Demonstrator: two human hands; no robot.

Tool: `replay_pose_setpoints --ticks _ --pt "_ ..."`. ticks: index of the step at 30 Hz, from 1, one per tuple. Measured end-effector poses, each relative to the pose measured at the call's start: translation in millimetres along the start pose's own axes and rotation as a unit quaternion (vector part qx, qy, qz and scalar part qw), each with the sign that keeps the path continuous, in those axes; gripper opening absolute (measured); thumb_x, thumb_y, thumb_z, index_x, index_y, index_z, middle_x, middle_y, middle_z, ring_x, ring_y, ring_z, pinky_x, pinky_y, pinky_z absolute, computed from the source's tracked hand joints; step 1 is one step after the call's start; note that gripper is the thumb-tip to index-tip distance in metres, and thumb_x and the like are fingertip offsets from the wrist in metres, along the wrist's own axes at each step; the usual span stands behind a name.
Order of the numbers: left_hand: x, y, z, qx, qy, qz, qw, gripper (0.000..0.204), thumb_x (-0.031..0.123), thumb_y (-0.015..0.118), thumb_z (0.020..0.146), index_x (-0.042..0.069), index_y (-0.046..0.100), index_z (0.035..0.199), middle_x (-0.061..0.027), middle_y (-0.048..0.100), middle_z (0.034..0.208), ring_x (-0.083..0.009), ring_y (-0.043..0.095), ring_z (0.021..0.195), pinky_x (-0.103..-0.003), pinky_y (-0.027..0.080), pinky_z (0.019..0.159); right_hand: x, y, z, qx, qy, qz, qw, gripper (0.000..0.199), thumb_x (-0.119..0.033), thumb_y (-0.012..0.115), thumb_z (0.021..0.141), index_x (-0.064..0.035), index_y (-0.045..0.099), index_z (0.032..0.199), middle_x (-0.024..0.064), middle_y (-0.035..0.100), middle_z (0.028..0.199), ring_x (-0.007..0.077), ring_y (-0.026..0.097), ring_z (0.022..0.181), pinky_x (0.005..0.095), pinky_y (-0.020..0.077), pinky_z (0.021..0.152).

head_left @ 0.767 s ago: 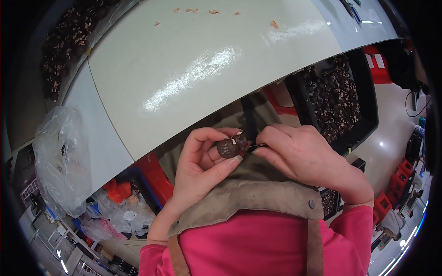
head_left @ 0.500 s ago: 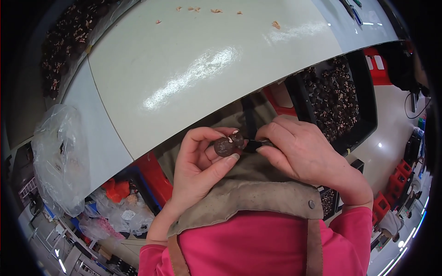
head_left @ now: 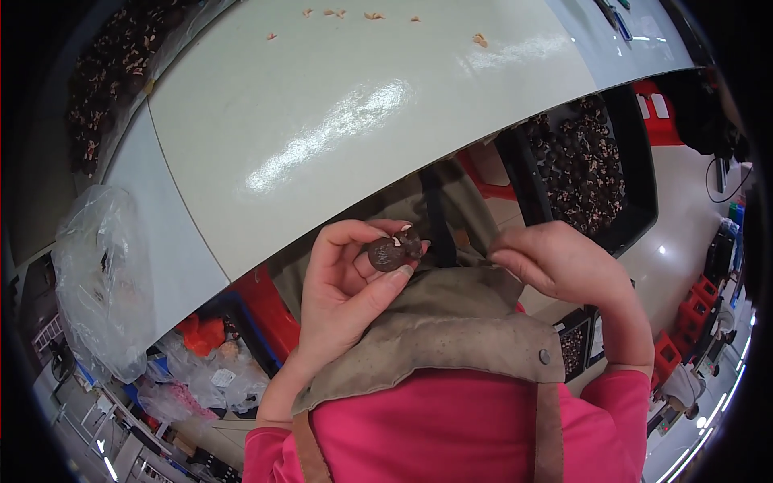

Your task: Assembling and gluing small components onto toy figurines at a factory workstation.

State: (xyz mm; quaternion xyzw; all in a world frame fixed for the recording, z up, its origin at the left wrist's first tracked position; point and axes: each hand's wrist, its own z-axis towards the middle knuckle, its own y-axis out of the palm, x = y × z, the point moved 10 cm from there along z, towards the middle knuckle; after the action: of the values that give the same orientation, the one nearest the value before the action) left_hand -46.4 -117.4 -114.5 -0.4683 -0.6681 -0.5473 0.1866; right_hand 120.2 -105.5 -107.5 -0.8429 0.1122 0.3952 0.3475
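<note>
A small dark brown figurine, rounded and animal-like with pale pink bits near its top, lies in the fingers of my left hand. The thumb presses on it from below, and the other fingers curl behind it. To the right, apart from the figurine, my right hand is closed with its thumb against the curled fingers. Its fingertips are at the edge of my brown apron, and what they hold is hidden.
A pale table spans the front, with pinkish scraps on it. Dark pieces fill a black crate at right; more lie far left. A clear plastic bag hangs at the left edge. A red stool stands beyond.
My right hand has drawn away to the right from the figurine; the dark thin tool at its fingertips no longer shows. My left hand keeps the figurine in almost the same place.
</note>
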Motion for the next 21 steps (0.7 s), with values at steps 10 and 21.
replay_pose_setpoints --ticks 10,21 --pt "-1.3 -0.3 -0.6 0.012 0.002 0.027 1.000 0.037 -0.005 0.058 0.077 0.008 0.041 0.108 -0.0154 0.048 0.116 -0.0298 0.056 0.104 -0.035 0.050 0.087 8.2 -11.6 12.6 0.040 0.027 0.013 0.999 0.020 -0.022 0.054 0.086 -0.0029 0.055 0.087 0.0142 0.058 0.074 0.0324 0.057 0.070 0.0375 0.0444 0.060" --pt "1.3 7.2 -0.7 -0.032 0.024 0.016 0.999 0.038 -0.014 0.052 0.079 0.004 0.038 0.111 -0.0169 0.046 0.120 -0.0208 0.053 0.109 -0.030 0.044 0.093 -67.5 -13.8 24.5 0.103 -0.118 -0.041 0.987 0.020 -0.022 0.063 0.080 -0.0056 0.053 0.085 0.0100 0.056 0.073 0.0296 0.057 0.067 0.0375 0.0447 0.057"
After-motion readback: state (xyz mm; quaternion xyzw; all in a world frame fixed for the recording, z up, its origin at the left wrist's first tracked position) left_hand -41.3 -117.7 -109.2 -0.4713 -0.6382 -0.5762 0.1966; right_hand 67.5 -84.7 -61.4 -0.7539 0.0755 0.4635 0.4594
